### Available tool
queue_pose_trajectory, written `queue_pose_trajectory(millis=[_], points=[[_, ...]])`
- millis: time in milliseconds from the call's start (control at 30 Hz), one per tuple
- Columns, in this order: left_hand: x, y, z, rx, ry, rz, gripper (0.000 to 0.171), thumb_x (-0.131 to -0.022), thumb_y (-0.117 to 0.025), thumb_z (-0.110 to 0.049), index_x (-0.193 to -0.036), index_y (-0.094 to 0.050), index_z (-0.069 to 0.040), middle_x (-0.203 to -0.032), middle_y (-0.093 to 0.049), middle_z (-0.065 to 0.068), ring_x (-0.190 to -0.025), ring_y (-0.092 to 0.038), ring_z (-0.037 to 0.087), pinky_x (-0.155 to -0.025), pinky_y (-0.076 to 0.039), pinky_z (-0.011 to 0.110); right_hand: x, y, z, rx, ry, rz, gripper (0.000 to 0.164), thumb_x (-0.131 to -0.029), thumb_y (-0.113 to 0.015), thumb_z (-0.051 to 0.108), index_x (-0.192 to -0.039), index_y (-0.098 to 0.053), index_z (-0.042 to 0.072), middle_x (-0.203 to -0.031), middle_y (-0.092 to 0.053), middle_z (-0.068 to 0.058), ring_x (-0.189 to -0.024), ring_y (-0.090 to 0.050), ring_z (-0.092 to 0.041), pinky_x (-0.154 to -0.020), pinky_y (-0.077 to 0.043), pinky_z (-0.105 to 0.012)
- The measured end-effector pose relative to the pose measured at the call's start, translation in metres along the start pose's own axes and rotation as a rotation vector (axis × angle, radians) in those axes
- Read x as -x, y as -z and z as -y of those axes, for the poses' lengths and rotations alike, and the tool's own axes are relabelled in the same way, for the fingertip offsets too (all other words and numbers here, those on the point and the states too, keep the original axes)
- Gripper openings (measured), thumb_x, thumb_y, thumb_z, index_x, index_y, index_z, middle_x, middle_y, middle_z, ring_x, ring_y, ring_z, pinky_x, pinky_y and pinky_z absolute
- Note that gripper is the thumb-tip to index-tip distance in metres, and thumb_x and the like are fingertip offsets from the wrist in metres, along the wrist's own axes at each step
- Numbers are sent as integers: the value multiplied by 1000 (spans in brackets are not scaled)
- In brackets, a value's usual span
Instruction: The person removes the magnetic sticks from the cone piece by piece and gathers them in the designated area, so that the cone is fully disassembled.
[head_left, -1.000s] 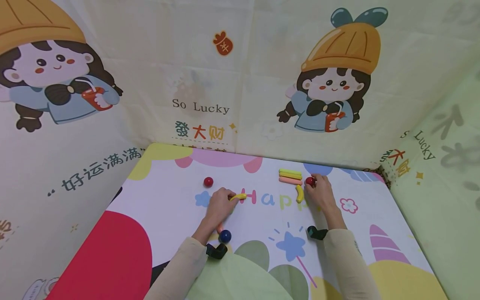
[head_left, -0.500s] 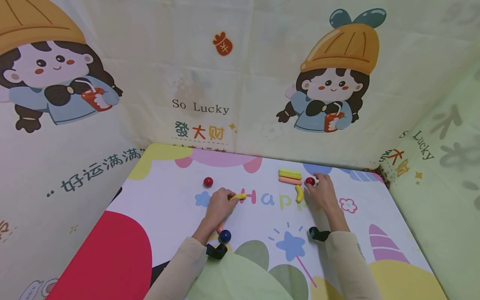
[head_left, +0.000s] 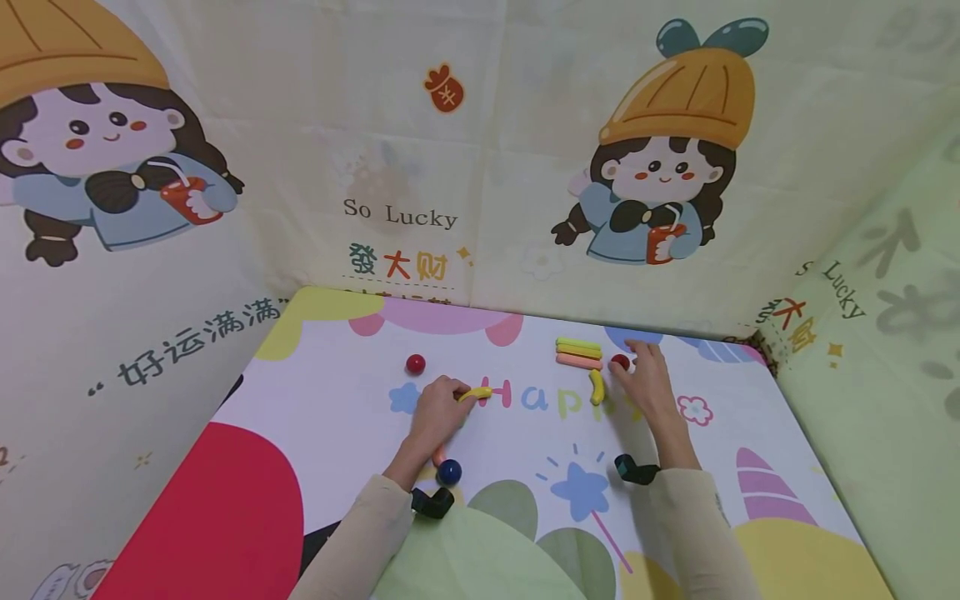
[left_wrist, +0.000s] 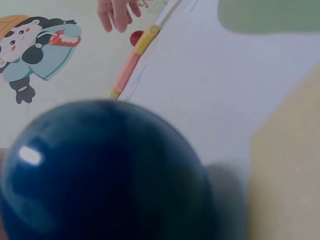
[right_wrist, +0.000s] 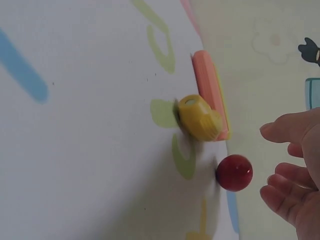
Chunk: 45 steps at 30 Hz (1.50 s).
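In the head view my left hand pinches a small yellow toy banana low over the table, beside the printed letter H. My right hand has its fingers spread and holds nothing, just above and beside a red ball. The right wrist view shows a gap between that red ball and the fingers of the right hand. A second toy banana lies left of this hand, below a stack of yellow and pink sticks.
Another red ball rests beyond my left hand. A dark blue ball sits near my left wrist, with a pink stick partly hidden by the forearm. Printed cloth walls stand behind the table and along its sides.
My right hand has let go of the red ball; its fingers have spread and drawn up off it. My left hand keeps its hold on the banana in place.
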<state>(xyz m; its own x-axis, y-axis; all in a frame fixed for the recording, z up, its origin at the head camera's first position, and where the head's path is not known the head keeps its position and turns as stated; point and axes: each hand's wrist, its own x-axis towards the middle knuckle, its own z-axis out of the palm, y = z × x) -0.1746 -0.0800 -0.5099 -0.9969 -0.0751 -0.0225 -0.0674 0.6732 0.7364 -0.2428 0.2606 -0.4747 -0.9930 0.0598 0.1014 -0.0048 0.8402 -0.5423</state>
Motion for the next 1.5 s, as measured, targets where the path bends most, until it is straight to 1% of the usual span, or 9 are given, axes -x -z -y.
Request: queue_pose_trajectory(millis=[300, 500, 633, 733, 900, 1000, 1133, 1267, 1500], points=[[1, -2, 3, 18, -12, -22, 26, -89, -75, -26, -109, -76, -8, -101, -66, 7, -90, -59, 20, -86, -56, 37, 12, -8, 13, -55, 54, -27, 54, -95, -66, 19, -142, -48, -2, -138, -46, -27, -120, -48, -40, -107, -46, -56], [1, -5, 7, 22, -37, -39, 28, -90, -73, -28, -110, -76, -9, -100, -66, 5, -88, -59, 18, -85, -56, 37, 18, -19, 27, -66, 114, -18, 54, -93, -68, 19, -139, -50, -4, -131, -51, -27, -109, -52, -38, -94, -50, -51], [1, -3, 11, 20, -65, -43, 29, -89, -72, -30, -111, -75, -9, -99, -67, 5, -84, -58, 16, -81, -54, 34, 22, -27, 37, -95, 141, 10, 55, -93, -68, 18, -139, -50, -5, -136, -50, -27, -121, -51, -42, -102, -47, -55], [1, -2, 14, 38, -87, -42, 30, -90, -72, -30, -111, -76, -10, -96, -67, 4, -81, -55, 16, -76, -51, 30, 25, -34, 45, -108, 145, 31, 55, -93, -69, 20, -140, -50, -3, -139, -49, -26, -123, -51, -41, -104, -47, -55], [2, 0, 18, 71, -127, -44, 29, -89, -72, -29, -110, -76, -9, -93, -66, 3, -78, -53, 14, -72, -47, 26, 33, -48, 60, -139, 117, 69, 54, -93, -69, 23, -140, -53, 3, -137, -51, -20, -114, -54, -34, -96, -54, -49], [3, 1, 19, 80, -147, -38, 29, -89, -73, -29, -109, -76, -8, -92, -65, 3, -77, -53, 13, -70, -47, 26, 38, -55, 68, -157, 100, 90, 54, -92, -69, 25, -140, -53, 7, -138, -51, -16, -114, -54, -30, -95, -55, -46], [4, 4, 20, 77, -152, -8, 31, -89, -73, -31, -110, -76, -9, -92, -65, 4, -78, -54, 12, -71, -47, 26, 44, -61, 78, -169, 114, 98, 54, -91, -70, 26, -140, -54, 10, -139, -51, -13, -113, -56, -27, -94, -56, -45], [3, 9, 22, 80, -147, 51, 33, -91, -72, -33, -114, -75, -9, -93, -63, 3, -79, -53, 13, -71, -47, 25, 47, -66, 84, -182, 141, 102, 53, -91, -71, 27, -139, -55, 11, -137, -52, -12, -112, -56, -27, -91, -57, -45], [5, 20, 21, 80, -158, 139, 38, -89, -75, -32, -120, -73, -9, -95, -67, 1, -80, -56, 12, -71, -49, 23, 52, -76, 92, -197, 212, 98, 51, -90, -73, 23, -135, -57, 6, -128, -57, -15, -108, -57, -28, -89, -56, -44]])
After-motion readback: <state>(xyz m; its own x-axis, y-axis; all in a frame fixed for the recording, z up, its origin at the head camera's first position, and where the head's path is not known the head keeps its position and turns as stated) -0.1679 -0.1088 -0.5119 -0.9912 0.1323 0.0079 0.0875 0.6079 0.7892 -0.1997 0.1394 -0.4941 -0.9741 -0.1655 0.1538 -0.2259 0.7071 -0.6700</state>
